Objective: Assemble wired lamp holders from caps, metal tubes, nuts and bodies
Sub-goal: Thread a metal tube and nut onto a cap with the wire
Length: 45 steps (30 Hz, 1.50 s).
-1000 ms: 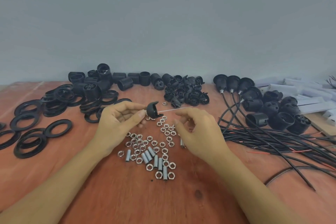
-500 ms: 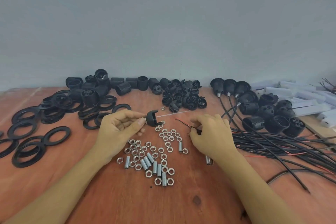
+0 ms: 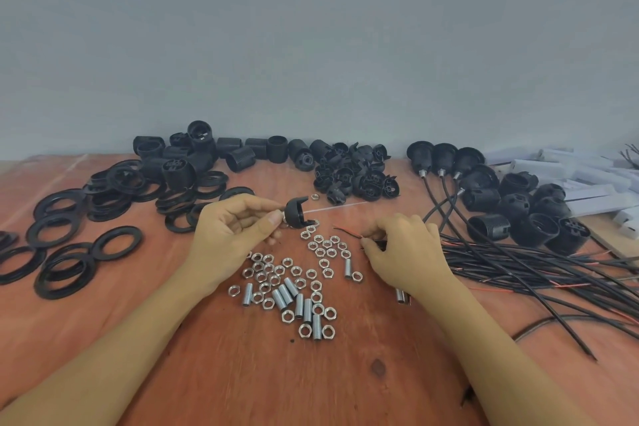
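Right hand has moved off the cap to a wire since a second ago; left grip unchanged.

My left hand (image 3: 231, 235), palm turned inward, pinches the smooth black domed plastic cap (image 3: 296, 213) between thumb and forefinger. My right hand (image 3: 404, 252), knuckles up and fingers curled, pinches a thin red-and-black wire (image 3: 345, 232), whose free end points toward the cap without reaching it. Bright hexagonal nuts (image 3: 273, 273) and threaded metal tubes (image 3: 287, 290) lie scattered on the reddish wooden table (image 3: 242, 373) between both hands.

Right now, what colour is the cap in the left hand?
The cap is black, clearest in the head view.
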{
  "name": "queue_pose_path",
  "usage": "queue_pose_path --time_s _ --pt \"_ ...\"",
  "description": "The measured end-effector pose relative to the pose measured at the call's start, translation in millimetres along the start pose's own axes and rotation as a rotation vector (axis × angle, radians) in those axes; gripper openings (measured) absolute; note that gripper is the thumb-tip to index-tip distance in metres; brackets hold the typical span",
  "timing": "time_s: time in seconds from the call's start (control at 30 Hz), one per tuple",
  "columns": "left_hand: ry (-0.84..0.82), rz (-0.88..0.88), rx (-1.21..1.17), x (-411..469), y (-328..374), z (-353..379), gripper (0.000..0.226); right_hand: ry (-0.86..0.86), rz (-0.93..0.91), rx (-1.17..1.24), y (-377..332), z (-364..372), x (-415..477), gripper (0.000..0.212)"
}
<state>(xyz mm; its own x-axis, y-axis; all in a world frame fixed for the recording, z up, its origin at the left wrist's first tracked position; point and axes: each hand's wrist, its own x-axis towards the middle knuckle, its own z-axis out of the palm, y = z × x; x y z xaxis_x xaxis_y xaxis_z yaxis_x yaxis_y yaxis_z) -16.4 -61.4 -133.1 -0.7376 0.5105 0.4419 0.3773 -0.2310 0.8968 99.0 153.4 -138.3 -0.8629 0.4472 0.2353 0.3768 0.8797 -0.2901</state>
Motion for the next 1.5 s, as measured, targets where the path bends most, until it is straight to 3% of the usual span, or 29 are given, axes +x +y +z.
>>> queue_pose_path --time_s 0.23,0.47,0.63,0.8,0.9,1.03,1.13,1.2,1.33,1.5 --pt "0.025 -0.007 0.024 1 -4 1 0.015 -0.069 -0.095 -0.205 -4 2 11 0.024" --pt "0.107 -0.055 -0.017 22 -1 27 0.018 -0.105 -0.200 -0.148 -12 -1 21 0.027" --pt "0.218 -0.181 -0.181 35 -6 39 0.012 0.003 -0.247 0.164 -22 1 20 0.017" --pt "0.092 -0.223 -0.245 21 -10 40 0.024 0.133 -0.367 0.336 -32 -3 23 0.015" --pt "0.077 -0.216 -0.238 17 -6 40 0.039 0.110 -0.394 0.475 -38 -2 24 0.013" --pt "0.084 -0.185 -0.189 16 -1 42 0.023 0.096 -0.417 0.576 -42 5 21 0.020" --pt "0.121 -0.172 -0.177 15 -1 41 0.020 0.097 -0.391 0.708 -39 5 16 0.038" --pt "0.152 -0.169 -0.253 16 0 40 0.019 0.055 -0.373 0.680 -32 3 14 0.043" --pt "0.264 -0.215 -0.578 24 9 27 0.021 0.082 -0.391 0.315 -8 1 10 0.014" --pt "0.391 -0.239 -0.760 30 9 11 0.022 0.194 -0.309 0.418 -4 4 11 0.021"
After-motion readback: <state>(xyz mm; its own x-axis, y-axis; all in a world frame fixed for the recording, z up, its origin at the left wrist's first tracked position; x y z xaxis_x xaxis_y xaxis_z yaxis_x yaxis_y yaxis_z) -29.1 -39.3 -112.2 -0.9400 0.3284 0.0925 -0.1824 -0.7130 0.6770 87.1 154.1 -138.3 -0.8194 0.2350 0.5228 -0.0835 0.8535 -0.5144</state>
